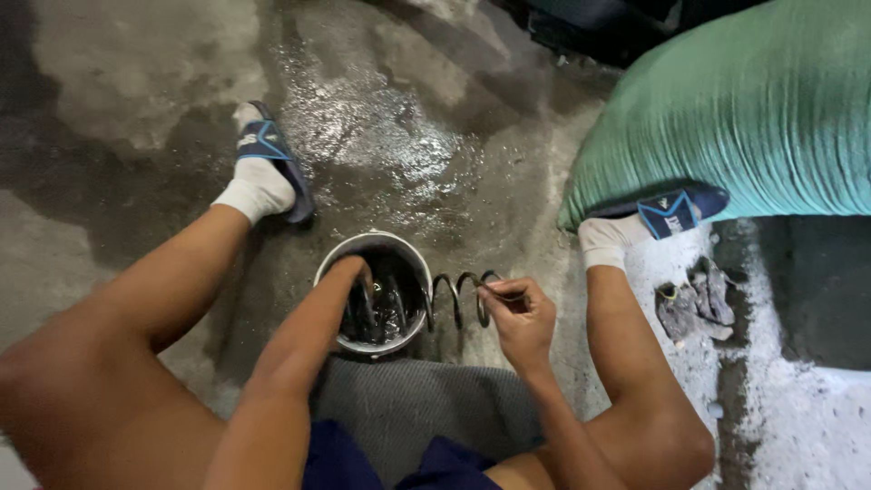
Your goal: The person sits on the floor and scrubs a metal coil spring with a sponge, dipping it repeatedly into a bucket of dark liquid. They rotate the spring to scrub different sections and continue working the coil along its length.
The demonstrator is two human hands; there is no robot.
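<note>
Two hands are at work over a wet concrete floor, which fills most of the frame and shines in the upper centre. We note the largest object next: a green sack in the upper right, lying on the floor. Our bare legs spread to lower left and lower right; each foot wears a white sock and a blue slide, the left slide at upper left, the right slide just against the sack's lower edge. A grey mat lies at bottom centre between our knees.

Above the mat, at frame centre, stands a small bucket with a pale rim, holding dark liquid. A black coil spring lies on its side, one end inside the bucket, the other end sticking out over the rim to the right.

Our left hand is down inside the bucket at the spring's submerged end; its fingers are dark with liquid and we cannot tell how they are set. Our right hand, right of the bucket, has its fingers curled closed around the spring's outer end coil.

Smallest: a crumpled grey rag on the floor at right centre, apart from the hands.
</note>
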